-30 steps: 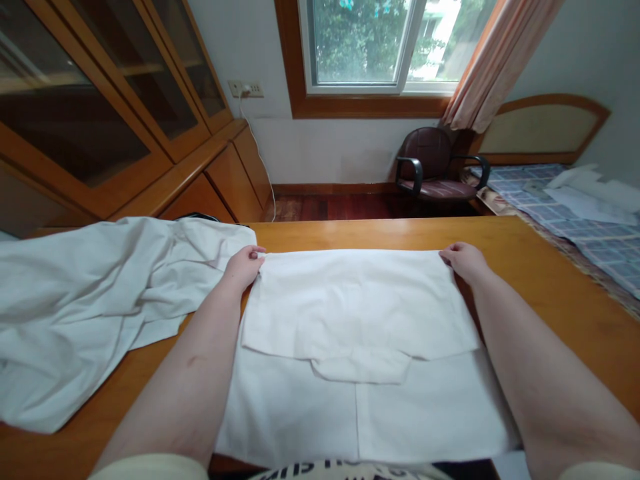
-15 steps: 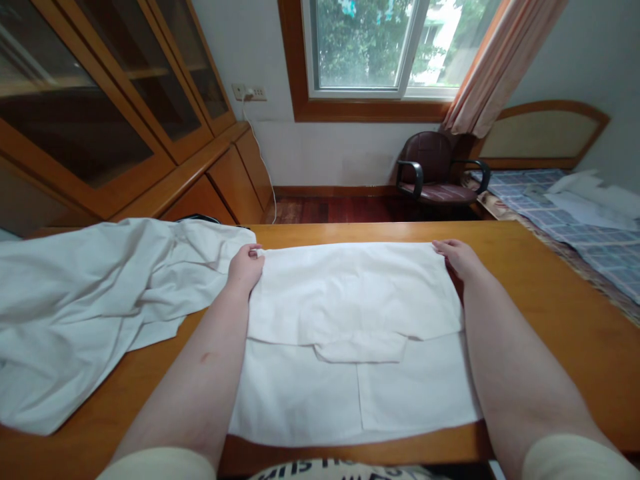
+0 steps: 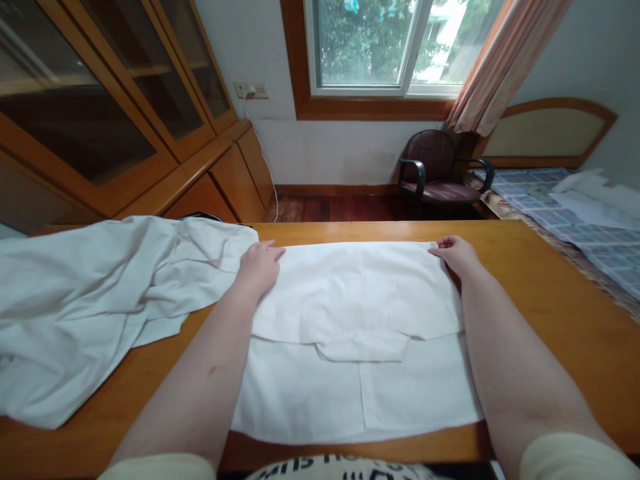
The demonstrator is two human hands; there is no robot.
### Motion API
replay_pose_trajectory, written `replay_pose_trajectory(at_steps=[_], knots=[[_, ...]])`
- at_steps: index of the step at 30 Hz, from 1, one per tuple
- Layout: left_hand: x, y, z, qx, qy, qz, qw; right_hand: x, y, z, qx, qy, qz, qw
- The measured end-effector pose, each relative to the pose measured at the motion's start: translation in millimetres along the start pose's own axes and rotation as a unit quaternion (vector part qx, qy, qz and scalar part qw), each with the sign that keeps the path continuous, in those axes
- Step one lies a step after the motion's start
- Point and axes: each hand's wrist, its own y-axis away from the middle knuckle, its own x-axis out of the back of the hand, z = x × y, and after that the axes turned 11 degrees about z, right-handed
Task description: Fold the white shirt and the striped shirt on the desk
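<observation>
A white garment (image 3: 350,333) lies folded flat on the wooden table (image 3: 550,300) in front of me, its top part turned back over the lower part. My left hand (image 3: 260,265) rests flat on the garment's far left corner, fingers stretched out and pointing right. My right hand (image 3: 454,253) lies on the far right corner with its fingers extended along the edge. Neither hand grips the cloth.
A crumpled white garment (image 3: 85,300) is heaped on the table's left side. Wooden cabinets with glass doors (image 3: 100,113) stand at left. Beyond the table are a dark armchair (image 3: 435,173), a window and a bed (image 3: 575,207) at right.
The folded garment slid away from me on the table. My left hand went from pinching the far left corner to lying flat on it. My right hand stays at the far right corner.
</observation>
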Motion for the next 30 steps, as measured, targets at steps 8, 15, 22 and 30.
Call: replay_pose_trajectory(at_steps=[8, 15, 22, 30], knots=[[-17.3, 9, 17, -0.057, 0.041, -0.19, 0.979, 1, -3, 0, 0.032, 0.067, -0.009, 0.997], [-19.5, -6, 14, -0.08, 0.047, -0.176, 0.98, -3, -5, 6, 0.021, 0.087, 0.044, 0.995], [5.4, 36, 24, -0.124, 0.049, -0.16, 0.978, 6, 17, -15, 0.058, 0.161, 0.037, 0.985], [33.1, 99, 15, -0.239, 0.151, -0.21, 0.936, 34, 134, -25, 0.354, 0.015, -0.413, 0.839]])
